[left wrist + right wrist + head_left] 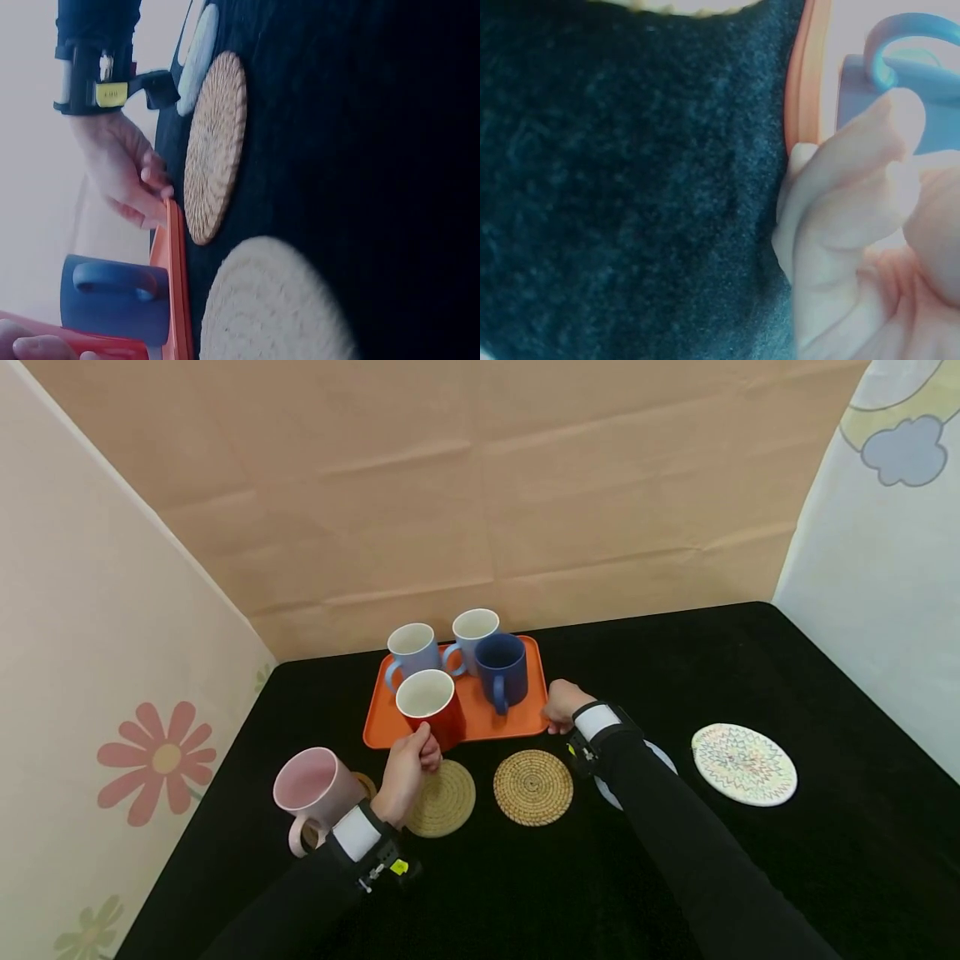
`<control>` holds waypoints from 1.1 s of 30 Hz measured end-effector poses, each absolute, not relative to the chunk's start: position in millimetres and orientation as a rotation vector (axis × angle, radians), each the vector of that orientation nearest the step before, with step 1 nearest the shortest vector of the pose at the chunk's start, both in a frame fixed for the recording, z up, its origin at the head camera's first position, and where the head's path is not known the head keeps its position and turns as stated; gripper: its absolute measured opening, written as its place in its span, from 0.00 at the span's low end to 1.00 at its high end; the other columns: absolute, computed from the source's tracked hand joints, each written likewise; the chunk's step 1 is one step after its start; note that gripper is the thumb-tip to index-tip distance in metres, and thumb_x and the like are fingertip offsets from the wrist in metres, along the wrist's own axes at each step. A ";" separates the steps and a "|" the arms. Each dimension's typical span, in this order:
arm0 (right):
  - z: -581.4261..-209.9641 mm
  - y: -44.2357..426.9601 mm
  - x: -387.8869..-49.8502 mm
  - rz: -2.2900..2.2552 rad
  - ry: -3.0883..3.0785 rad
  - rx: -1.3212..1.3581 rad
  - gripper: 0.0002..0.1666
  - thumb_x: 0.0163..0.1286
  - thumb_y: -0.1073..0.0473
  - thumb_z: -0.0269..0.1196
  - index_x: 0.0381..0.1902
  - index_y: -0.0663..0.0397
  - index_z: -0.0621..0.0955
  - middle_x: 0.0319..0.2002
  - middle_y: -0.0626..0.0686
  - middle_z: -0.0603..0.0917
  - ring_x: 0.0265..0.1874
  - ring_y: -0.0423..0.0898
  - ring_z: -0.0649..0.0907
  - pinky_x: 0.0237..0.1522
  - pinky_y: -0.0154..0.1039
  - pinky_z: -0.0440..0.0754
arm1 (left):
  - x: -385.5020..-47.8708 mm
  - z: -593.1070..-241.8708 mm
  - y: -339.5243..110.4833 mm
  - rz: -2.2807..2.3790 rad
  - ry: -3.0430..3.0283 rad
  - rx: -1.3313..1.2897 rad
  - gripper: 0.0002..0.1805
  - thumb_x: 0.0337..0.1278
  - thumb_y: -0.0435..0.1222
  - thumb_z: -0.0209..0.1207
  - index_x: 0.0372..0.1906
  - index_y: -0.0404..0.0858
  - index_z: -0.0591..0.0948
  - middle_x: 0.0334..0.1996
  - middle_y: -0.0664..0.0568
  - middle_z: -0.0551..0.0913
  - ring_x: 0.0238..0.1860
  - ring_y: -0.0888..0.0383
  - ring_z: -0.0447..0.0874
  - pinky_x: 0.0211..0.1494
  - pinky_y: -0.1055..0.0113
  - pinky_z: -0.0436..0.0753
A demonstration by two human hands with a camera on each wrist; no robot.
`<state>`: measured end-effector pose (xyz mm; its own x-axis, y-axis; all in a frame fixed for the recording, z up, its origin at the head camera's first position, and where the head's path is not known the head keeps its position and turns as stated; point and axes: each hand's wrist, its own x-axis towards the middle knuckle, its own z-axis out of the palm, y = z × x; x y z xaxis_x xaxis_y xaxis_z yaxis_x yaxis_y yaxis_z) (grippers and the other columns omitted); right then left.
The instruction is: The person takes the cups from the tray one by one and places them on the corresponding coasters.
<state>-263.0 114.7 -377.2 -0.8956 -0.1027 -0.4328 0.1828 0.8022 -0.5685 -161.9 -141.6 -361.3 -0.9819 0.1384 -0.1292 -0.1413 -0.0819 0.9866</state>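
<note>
The left hand (407, 770) has its fingers curled at the near side of a red mug (444, 725), gripping it; the handle is hidden. This mug stands at the front left of an orange tray (477, 703), with two light blue mugs (414, 652) behind and a dark blue mug (501, 667) to the right. At the tray's near right corner, the right hand (567, 703) pinches the rim. The left wrist view shows the right hand (126, 171) on the tray edge (176, 281); in the right wrist view its bent fingers (847, 199) touch the tray corner (807, 90).
A pink mug (318, 789) stands at the left on a partly hidden coaster. Two woven coasters (442, 802) (532, 787) lie before the tray. A pale round mat (662, 755) is partly under the right forearm, and a patterned mat (744, 764) lies further right.
</note>
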 end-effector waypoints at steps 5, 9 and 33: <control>-379.4 116.2 -264.1 -0.898 2.530 0.069 0.09 0.67 0.69 0.54 0.26 0.63 0.75 0.12 0.50 0.76 0.08 0.38 0.74 0.15 0.29 0.76 | -150.5 -359.8 -143.4 2.194 1.996 0.021 0.24 0.79 0.41 0.37 0.20 0.39 0.60 0.19 0.52 0.57 0.23 0.57 0.57 0.34 0.63 0.58; -380.6 117.8 -265.4 -0.908 2.531 0.066 0.07 0.67 0.70 0.54 0.27 0.64 0.74 0.12 0.51 0.76 0.08 0.38 0.74 0.15 0.29 0.76 | -140.1 -358.6 -145.6 2.191 2.009 0.033 0.23 0.79 0.41 0.36 0.22 0.38 0.60 0.20 0.51 0.58 0.24 0.57 0.58 0.35 0.64 0.59; -380.4 113.6 -264.3 -0.895 2.532 0.086 0.09 0.68 0.69 0.54 0.26 0.63 0.75 0.13 0.51 0.76 0.08 0.38 0.74 0.15 0.29 0.76 | -78.7 -374.0 -155.7 2.107 2.026 0.106 0.22 0.80 0.42 0.31 0.25 0.38 0.60 0.22 0.51 0.59 0.27 0.55 0.60 0.39 0.63 0.66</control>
